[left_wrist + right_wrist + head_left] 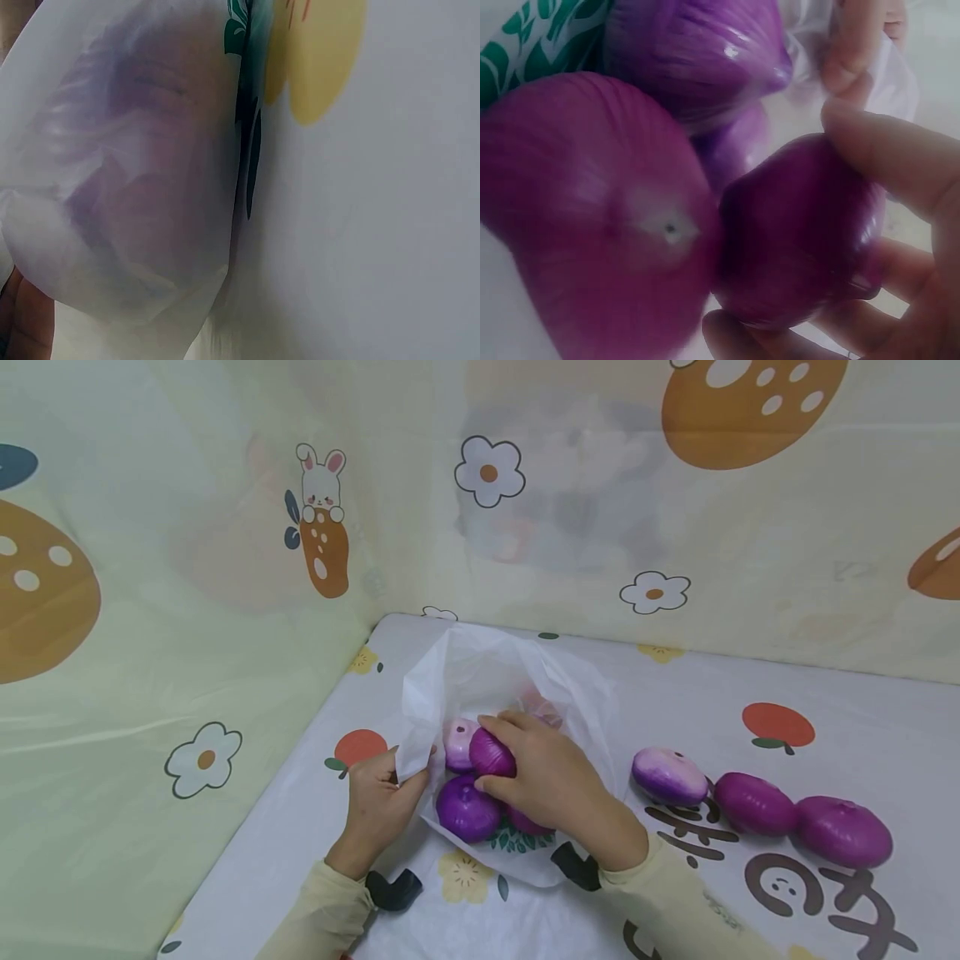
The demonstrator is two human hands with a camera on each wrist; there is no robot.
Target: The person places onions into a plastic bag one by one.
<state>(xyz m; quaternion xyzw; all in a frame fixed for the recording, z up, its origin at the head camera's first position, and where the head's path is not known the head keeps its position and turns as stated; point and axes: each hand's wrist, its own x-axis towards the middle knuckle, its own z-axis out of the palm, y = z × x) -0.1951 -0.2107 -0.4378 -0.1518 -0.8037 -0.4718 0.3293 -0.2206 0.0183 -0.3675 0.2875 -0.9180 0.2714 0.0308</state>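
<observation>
Left hand pinches the rim of the white plastic bag, holding its mouth open on the bench, so the right hand, fingers curled round a purple onion, can reach among those inside

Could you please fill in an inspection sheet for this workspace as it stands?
Surface: table under a white cloth printed with fruit, flowers and dark lettering.
Job's things: white plastic bag lying open, several purple onions inside; three more purple onions in a row to its right, on the cloth.
Clutter: nothing seen.
Grippers: left hand pinches the bag's edge; right hand grips one purple onion at the bag's mouth.
Cables: nothing seen.
Surroundings: pale curtain with rabbit, carrot and flower prints hangs behind and to the left.
</observation>
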